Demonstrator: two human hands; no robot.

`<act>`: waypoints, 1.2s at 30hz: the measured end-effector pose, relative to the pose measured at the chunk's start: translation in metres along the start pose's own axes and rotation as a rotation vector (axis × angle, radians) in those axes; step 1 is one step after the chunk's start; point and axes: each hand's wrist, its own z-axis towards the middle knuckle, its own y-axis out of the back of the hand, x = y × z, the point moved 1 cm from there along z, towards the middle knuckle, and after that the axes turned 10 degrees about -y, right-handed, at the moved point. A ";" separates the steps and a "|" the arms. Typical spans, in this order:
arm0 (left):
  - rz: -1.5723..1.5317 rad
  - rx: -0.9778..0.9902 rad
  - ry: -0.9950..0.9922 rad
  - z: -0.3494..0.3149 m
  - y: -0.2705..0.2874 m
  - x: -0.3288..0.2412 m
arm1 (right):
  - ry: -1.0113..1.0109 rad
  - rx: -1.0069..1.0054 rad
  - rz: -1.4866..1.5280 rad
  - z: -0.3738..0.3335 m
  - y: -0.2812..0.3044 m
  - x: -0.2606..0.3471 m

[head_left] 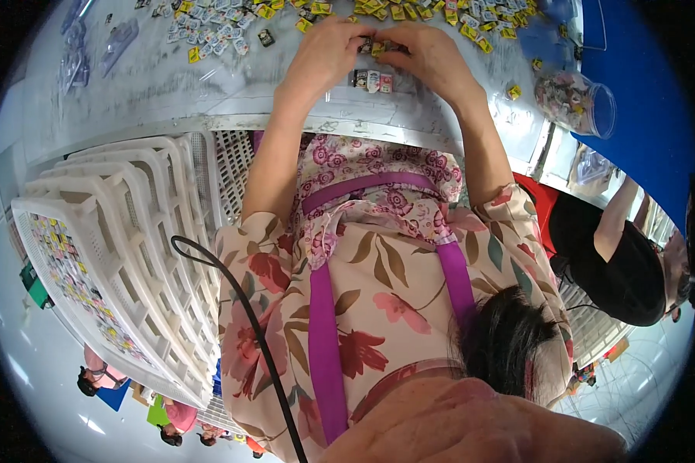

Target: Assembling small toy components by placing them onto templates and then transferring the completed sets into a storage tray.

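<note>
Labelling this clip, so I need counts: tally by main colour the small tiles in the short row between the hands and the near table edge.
Black tile: 1
White tile: 1
Pink tile: 1
Total: 3

I am looking down at a scuffed, grey-white flat tabletop (147,100) with a pale, worn front edge. Near that edge I can make out a short row of three small rectangular pieces, black, white and pink (373,81), set side by side. Farther back I see a loose scatter of small white-and-blue pieces (208,23) and, to its right, many small yellow-and-black pieces (469,31). One small dark rectangular piece (266,38) lies apart from the scatter. At my far left sit clear, shiny plastic items (121,42), their exact shape unclear to me.
</note>
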 end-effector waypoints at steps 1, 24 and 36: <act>-0.006 -0.026 -0.006 -0.001 -0.004 0.000 | -0.044 0.021 0.054 -0.001 0.005 0.003; -0.052 -0.054 0.027 -0.007 -0.013 -0.003 | -0.196 -0.158 0.239 -0.031 0.003 -0.006; -0.154 -0.003 0.078 -0.001 -0.010 -0.013 | -0.142 -0.194 0.119 -0.033 0.005 -0.003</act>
